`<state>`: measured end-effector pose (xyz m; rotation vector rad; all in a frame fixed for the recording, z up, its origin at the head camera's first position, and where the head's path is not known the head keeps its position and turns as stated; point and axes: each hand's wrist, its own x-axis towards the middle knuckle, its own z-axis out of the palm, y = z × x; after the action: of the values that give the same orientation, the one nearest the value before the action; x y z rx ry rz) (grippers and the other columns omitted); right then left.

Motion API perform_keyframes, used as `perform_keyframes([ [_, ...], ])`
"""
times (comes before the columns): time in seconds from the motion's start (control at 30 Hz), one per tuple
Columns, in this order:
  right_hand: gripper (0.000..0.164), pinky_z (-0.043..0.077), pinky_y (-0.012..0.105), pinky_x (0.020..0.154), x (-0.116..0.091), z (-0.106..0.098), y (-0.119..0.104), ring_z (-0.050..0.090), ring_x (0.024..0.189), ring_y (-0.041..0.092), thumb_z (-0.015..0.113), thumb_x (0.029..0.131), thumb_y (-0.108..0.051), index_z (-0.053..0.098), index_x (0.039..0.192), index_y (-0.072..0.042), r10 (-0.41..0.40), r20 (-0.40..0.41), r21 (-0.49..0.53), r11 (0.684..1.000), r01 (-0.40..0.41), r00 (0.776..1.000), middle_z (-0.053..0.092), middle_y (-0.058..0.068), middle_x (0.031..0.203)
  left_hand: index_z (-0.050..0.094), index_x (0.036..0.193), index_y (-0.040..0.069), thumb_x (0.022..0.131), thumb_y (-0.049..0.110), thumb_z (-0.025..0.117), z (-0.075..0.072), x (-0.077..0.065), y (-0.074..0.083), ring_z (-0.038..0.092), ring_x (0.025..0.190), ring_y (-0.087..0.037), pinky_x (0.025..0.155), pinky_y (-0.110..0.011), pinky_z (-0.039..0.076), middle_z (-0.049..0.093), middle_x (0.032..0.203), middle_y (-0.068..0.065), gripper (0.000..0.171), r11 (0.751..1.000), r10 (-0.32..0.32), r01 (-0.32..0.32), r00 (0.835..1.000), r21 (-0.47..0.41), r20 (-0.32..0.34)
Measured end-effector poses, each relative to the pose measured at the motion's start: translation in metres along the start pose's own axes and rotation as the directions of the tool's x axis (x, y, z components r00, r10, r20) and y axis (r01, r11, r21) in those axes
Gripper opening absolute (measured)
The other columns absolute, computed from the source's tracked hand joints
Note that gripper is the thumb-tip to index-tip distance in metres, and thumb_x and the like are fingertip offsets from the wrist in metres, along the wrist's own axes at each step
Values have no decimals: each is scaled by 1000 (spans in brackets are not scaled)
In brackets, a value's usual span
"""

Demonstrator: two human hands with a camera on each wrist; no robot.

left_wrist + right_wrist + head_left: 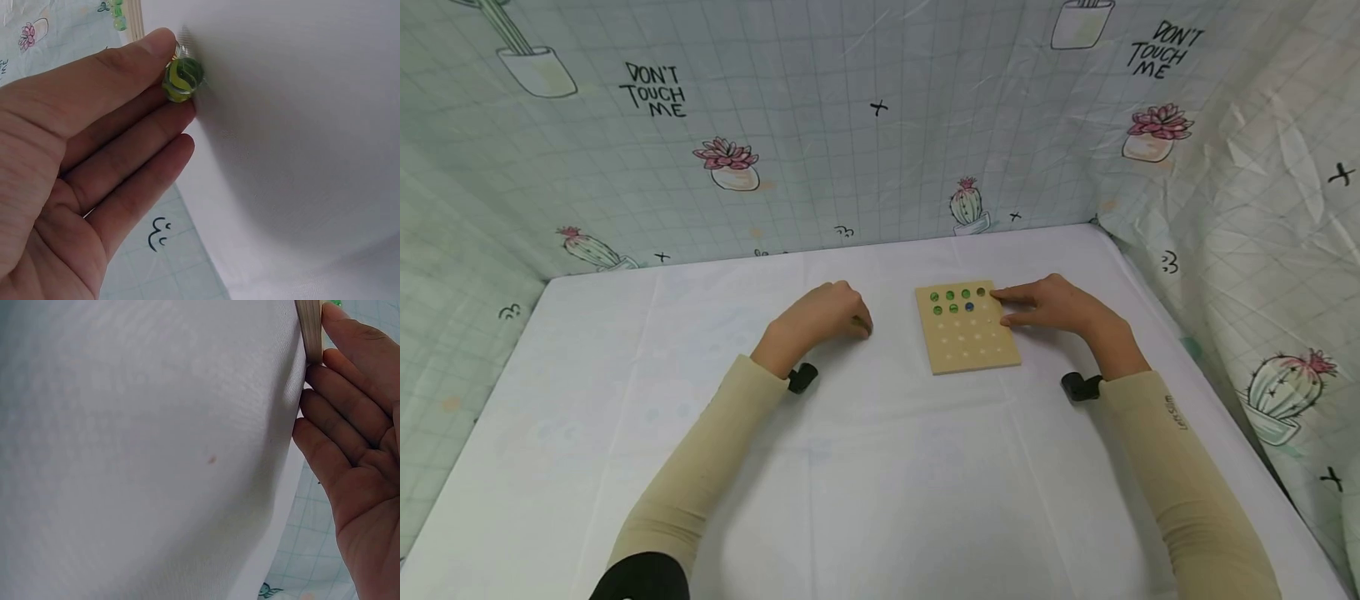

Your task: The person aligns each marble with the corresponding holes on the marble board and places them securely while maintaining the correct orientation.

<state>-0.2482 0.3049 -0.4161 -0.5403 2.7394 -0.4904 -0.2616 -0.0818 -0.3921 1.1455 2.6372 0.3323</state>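
Between the thumb and fingertips of my left hand (pixel 827 312) is a green marble with a yellow swirl (pixel 182 79), pinched low over the white cloth. To the right of that hand lies a square, light wooden board (pixel 966 354) dotted with round hollows. Several marbles sit in its two far rows, mostly green (pixel 950 295), plus a blue one (pixel 969 307) and a dark one (pixel 981 292). My right hand (pixel 1056 304) rests against the board's right edge, its fingers fairly straight. In the right wrist view, the thumb lies at the board's upper edge (pixel 309 328) with fingertips on the cloth beside it.
A white cloth (pixel 880 483) covers the table. Behind it hangs a printed curtain (pixel 820 125) with cacti and lettering, and another stretch of curtain (pixel 1277 275) runs along the right side. Small black devices (pixel 802 378) are strapped at both wrists.
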Motion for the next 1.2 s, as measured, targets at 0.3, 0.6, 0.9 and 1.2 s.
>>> perform_keyframes([
  [0.3,59,42,57,110,2,0,1,51,136,36,72,94,-44,57,146,-20,17,9,-1,1000,-17,1000,54,11,148,83,97,14,88,20,82,2,4,-3,72,91,-13,82,-28,58,78,100,2,11,1000,-17,17,1000,-21,-19],
  [0.6,59,41,58,110,1,-1,0,51,136,36,73,94,-42,58,146,-19,24,9,4,1000,-24,1000,54,11,148,83,98,11,85,18,84,1,4,-4,71,88,-14,79,-28,58,78,97,0,15,996,-43,37,997,-84,-70],
  [0.9,59,41,58,111,1,1,1,49,138,37,73,94,-44,57,146,-21,34,11,14,999,-34,999,53,10,149,84,99,12,84,16,86,-1,8,-2,70,89,-15,80,-31,58,78,98,1,16,977,-134,121,989,-175,-62],
  [1.2,59,42,57,110,2,0,3,52,135,35,74,93,-43,58,146,-20,10,3,5,1000,-10,1000,54,10,148,84,99,13,85,16,85,-4,8,-5,69,97,-18,86,-35,57,78,101,0,15,965,-160,137,983,-223,-85],
])
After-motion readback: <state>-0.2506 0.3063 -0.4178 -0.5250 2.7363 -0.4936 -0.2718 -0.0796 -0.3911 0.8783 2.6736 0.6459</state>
